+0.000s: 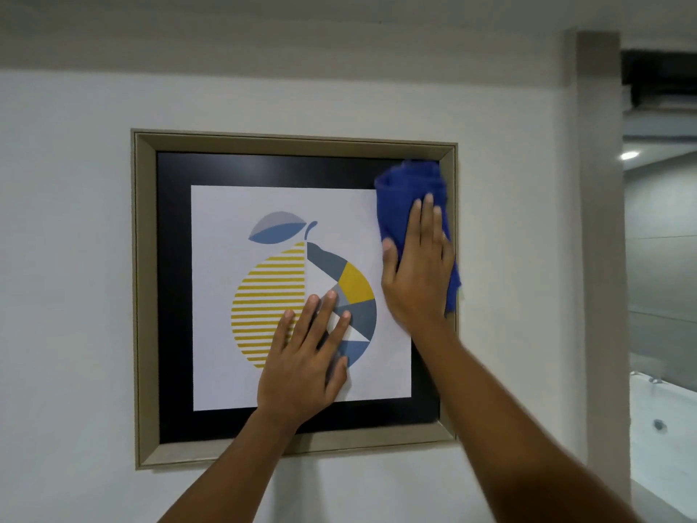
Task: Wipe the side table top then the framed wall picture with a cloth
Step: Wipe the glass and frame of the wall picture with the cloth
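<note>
The framed picture (145,296) hangs on a white wall; it has a beige frame, a black mat and a print of a striped yellow and blue fruit. My right hand (416,273) presses a bunched blue cloth (399,198) flat against the glass at the picture's upper right corner, with the cloth reaching the frame's right edge. My left hand (305,364) lies flat on the glass over the lower middle of the print, fingers spread, holding nothing. The side table is out of view.
A wall edge (599,220) stands just right of the picture. Beyond it is a bathroom opening with a white tub (663,420) and a ceiling light (629,155). Bare white wall surrounds the frame.
</note>
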The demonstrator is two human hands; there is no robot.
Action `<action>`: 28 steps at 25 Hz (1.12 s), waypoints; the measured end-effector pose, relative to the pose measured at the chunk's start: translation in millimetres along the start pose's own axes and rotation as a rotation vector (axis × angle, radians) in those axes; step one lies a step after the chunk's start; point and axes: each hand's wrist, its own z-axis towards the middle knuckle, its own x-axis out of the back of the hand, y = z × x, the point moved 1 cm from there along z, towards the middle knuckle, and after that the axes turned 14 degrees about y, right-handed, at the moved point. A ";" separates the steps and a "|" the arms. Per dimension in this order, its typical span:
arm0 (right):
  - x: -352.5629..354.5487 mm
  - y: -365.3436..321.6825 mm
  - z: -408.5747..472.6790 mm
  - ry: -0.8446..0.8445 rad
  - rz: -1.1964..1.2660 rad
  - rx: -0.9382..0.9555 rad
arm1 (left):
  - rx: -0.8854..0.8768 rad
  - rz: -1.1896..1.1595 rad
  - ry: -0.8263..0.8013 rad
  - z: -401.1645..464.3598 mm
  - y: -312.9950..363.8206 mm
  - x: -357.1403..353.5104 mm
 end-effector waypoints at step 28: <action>41.9 -23.0 -208.7 -0.207 -0.223 -0.383 | 0.009 0.006 -0.002 3.6 5.2 -1.4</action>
